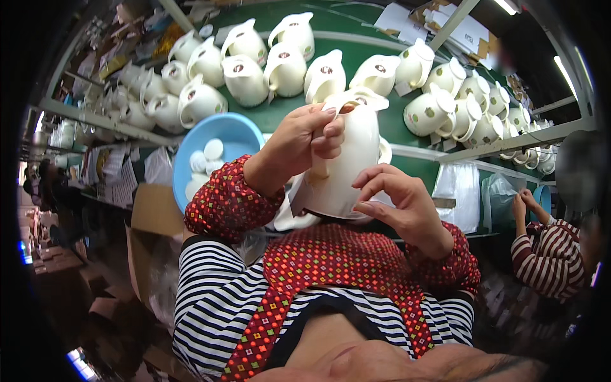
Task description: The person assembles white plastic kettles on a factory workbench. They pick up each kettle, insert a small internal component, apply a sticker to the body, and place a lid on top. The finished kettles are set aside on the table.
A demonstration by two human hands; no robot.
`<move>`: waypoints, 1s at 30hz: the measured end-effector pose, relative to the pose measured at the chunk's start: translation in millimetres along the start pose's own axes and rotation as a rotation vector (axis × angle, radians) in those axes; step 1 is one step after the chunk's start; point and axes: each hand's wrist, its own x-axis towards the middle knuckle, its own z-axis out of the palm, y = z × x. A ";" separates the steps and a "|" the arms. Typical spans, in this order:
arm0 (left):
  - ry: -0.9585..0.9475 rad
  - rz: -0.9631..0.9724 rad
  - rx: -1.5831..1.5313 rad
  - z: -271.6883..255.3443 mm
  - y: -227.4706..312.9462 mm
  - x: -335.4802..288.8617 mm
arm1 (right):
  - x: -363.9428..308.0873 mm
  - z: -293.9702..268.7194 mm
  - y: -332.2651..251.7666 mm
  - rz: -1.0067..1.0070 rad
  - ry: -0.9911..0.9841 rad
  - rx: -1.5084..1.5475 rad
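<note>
A cream-coloured jug (pixel 344 172) stands upright in front of me, leaning slightly, with its handle side toward me. Closed around that handle is my left hand (pixel 302 140), its fingers curled near the jug's top. My right hand (pixel 407 207) is by the lower right side of the jug, with thumb and forefinger apart and nothing visible between them. Whether its fingertips touch the jug I cannot tell. Part of a white curved piece (pixel 296 221) shows low beside the jug, mostly hidden by it.
A blue basin (pixel 219 121) with several white round discs (pixel 214 149) stands at the left. Rows of similar jugs (pixel 284 67) fill the green bench behind. Clear plastic bags (pixel 456 194) hang over the right edge. An open cardboard box (pixel 156 210) is at lower left. Another person's hands (pixel 525 204) are at far right.
</note>
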 end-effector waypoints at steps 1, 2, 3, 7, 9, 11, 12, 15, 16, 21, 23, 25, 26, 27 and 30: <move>0.087 -0.024 -0.108 -2.5 -8.4 -8.3 | -0.8 7.1 -0.8 0.109 -0.053 0.085; 0.164 -0.056 -0.211 -5.7 -15.9 -9.9 | -1.5 11.1 0.9 0.216 -0.093 0.166; 0.263 -0.068 -0.281 -2.2 -24.1 -15.1 | -4.4 17.9 10.6 0.155 -0.090 0.136; 0.386 0.001 -0.289 -2.7 -42.6 -26.8 | -9.6 32.4 17.3 0.320 -0.098 0.133; 0.419 0.030 -0.268 -1.0 -44.3 -29.7 | -11.0 37.0 18.5 0.312 -0.101 0.068; 0.432 0.040 -0.266 0.2 -43.8 -30.5 | -10.1 39.9 18.7 0.274 -0.099 -0.001; 0.435 0.044 -0.263 -0.2 -44.9 -31.4 | -10.1 41.3 18.8 0.244 -0.096 -0.040; 0.439 0.055 -0.257 -0.9 -47.1 -32.9 | -7.9 45.5 16.8 0.242 -0.089 -0.097; 0.442 0.058 -0.258 -1.3 -47.9 -32.7 | -7.5 46.6 16.7 0.257 -0.087 -0.105; 0.419 0.050 -0.265 -1.9 -48.2 -33.6 | -5.7 49.8 18.2 0.213 -0.091 -0.122; 0.416 0.043 -0.261 -2.0 -47.8 -34.4 | -2.9 50.7 15.3 0.230 -0.101 -0.129; 0.407 0.039 -0.256 -3.7 -47.9 -35.0 | -0.5 52.3 14.2 0.238 -0.106 -0.144; 0.403 0.038 -0.254 -4.6 -47.9 -35.2 | 0.1 53.6 14.7 0.238 -0.106 -0.158; 0.408 0.037 -0.258 -5.0 -47.4 -35.5 | 0.7 54.8 15.4 0.237 -0.107 -0.171; 0.422 0.031 -0.268 -3.7 -45.1 -35.8 | 1.2 56.2 17.1 0.196 -0.109 -0.201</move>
